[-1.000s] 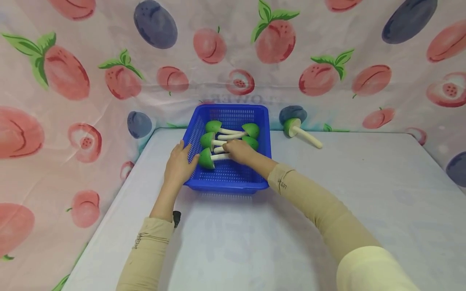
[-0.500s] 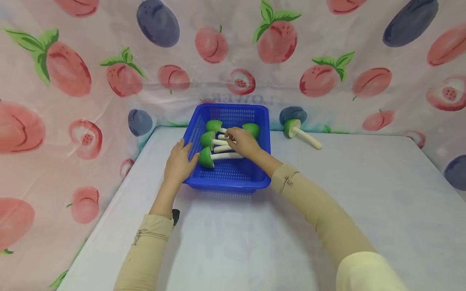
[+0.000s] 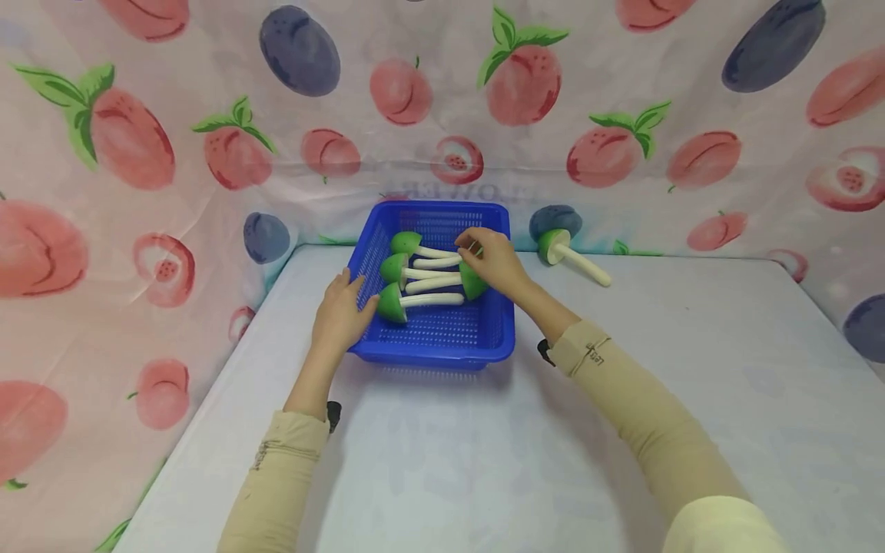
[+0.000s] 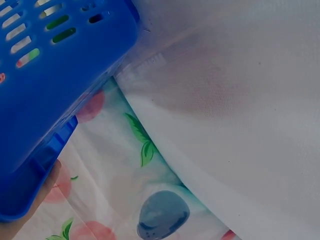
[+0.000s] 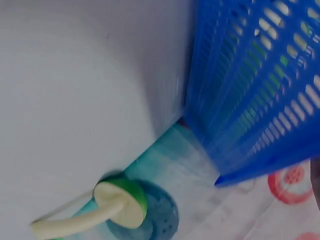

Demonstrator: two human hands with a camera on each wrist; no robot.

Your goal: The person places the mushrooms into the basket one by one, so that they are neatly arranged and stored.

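Observation:
In the head view, several toy mushrooms with green caps and white stems lie in a blue plastic basket (image 3: 429,355). The nearest mushroom (image 3: 392,302) has its cap to the left; another mushroom's cap (image 3: 474,283) points right. My left hand (image 3: 339,313) rests on the basket's left rim, fingers spread and fairly straight. Above the basket's right side is my right hand (image 3: 496,259), its fingers loosely bent with nothing visible between them. It partly hides the back right mushroom. One more mushroom (image 3: 579,261) lies outside, right of the basket.
A white cloth-covered table (image 3: 429,468) carries the basket near its back edge. Behind and to the left hangs a fruit-print curtain (image 3: 415,169). In the right wrist view, the loose mushroom (image 5: 120,205) lies beside the basket's slotted wall (image 5: 240,100).
My right hand has risen from the mushroom stems and shifted right, toward the basket's right rim, uncovering the stems and a right-hand cap. My left hand has stayed on the left rim.

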